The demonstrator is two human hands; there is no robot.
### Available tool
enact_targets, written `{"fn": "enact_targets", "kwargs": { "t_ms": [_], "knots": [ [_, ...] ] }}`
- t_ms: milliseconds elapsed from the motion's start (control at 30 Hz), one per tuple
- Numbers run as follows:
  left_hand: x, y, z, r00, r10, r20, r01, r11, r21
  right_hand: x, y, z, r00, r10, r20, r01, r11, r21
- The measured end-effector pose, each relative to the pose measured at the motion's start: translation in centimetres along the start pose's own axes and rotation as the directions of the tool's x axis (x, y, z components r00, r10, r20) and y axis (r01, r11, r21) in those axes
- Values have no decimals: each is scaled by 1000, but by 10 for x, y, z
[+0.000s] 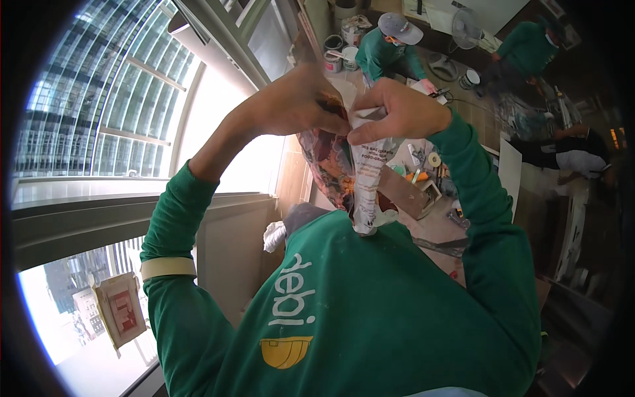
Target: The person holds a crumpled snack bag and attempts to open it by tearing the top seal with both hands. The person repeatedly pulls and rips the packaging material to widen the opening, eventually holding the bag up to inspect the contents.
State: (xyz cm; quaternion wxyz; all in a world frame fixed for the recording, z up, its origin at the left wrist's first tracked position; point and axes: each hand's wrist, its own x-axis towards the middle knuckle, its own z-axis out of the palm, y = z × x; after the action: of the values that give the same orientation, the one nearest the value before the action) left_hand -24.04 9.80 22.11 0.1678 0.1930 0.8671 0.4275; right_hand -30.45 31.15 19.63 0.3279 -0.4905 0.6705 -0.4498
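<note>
Both of my hands are raised in front of my chest, close together, at a crumpled plastic bag (366,173) with a white printed panel and a colourful, reddish-brown side. The fingers of my left hand (297,104) are closed on its upper edge. Beside it, my right hand (405,111) pinches the top of the white panel between thumb and fingers. The bag hangs down from the hands toward my green shirt (397,304). What the bag contains is hidden. A cream band (169,267), like a roll of tape, sits around my left sleeve.
Large windows (106,99) stand on my left. Ahead, a person in a grey cap (377,56) crouches near paint buckets (333,61) and a fan (467,28). Another person in green (527,47) and one in white and black (575,159) are at right. Tools and a tape roll (434,159) lie below.
</note>
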Motion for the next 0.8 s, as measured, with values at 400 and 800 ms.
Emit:
{"fn": "enact_targets", "kwargs": {
  "t_ms": [400,800],
  "knots": [
    [-26,-22,2,993,-1,-120,0,1000,-9,26,19,12,998,-21,61,10,984,179],
    [-38,-37,17,982,-157,-107,148,985,-88,45,103,46,949,-242,-201,223,968,-111]
  ]
}}
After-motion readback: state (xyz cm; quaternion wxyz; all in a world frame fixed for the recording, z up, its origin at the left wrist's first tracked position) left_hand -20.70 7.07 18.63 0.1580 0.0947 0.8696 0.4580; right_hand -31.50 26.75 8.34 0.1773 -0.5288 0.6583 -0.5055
